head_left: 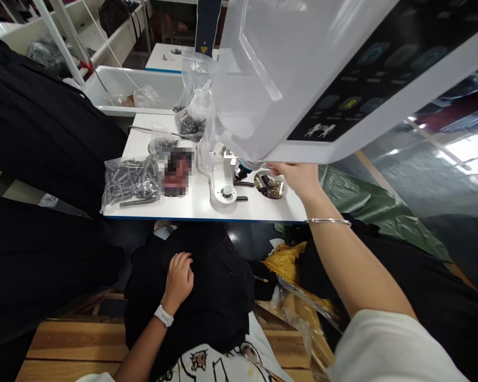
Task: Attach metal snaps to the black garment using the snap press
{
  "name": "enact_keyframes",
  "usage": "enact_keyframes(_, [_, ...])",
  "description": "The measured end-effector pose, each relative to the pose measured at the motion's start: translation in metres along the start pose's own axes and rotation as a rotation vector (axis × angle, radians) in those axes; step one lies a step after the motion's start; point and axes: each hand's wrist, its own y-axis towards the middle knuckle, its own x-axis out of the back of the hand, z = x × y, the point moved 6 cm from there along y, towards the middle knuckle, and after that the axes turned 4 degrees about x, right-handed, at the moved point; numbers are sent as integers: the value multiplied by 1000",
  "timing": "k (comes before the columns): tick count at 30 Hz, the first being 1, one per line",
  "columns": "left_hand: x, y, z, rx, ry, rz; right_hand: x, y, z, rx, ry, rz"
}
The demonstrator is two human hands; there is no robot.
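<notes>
My left hand (179, 283) lies on black cloth (219, 265) spread over my lap, its fingers stretched out and holding nothing. My right hand (300, 179) reaches to the far right of the white table, under the edge of the white machine head (295, 79). The machine hides most of its fingers, so whether they grip anything is unclear. Just left of that hand, a round recess (270, 185) holds small metal and dark parts. Under the head is the machine's white lower arm (223, 183) with a round metal die. Short dark spring-like strips (242, 199) lie beside it.
A clear bag of dark springs or coils (131, 180) lies on the table's left. Behind it stands a bag of small dark pieces (191, 119). Black garments (35, 116) hang at left. Yellow cloth (284, 260) lies below right. A white trough (115, 79) is at the back.
</notes>
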Motion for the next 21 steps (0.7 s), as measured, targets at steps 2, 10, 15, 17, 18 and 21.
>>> enact_keyframes(2, [-1, 1, 0, -5, 10, 7, -16, -29, 14, -11, 68, 54])
enact_keyframes(10, [-2, 2, -2, -14, 32, 12, -53, -82, 83, 699, -233, -48])
enact_keyframes(15, [-2, 2, 0, -5, 25, 8, -61, -82, 77, 759, -231, -16])
enact_keyframes(17, [-2, 2, 0, -5, 24, 12, -62, -85, 77, 784, -217, 35])
enact_keyframes(18, [-3, 3, 0, -6, 22, 14, -63, -87, 76, 795, -226, 68])
enact_keyframes(21, [-3, 4, -1, -9, 20, 15, -65, -92, 72, 802, -299, 162])
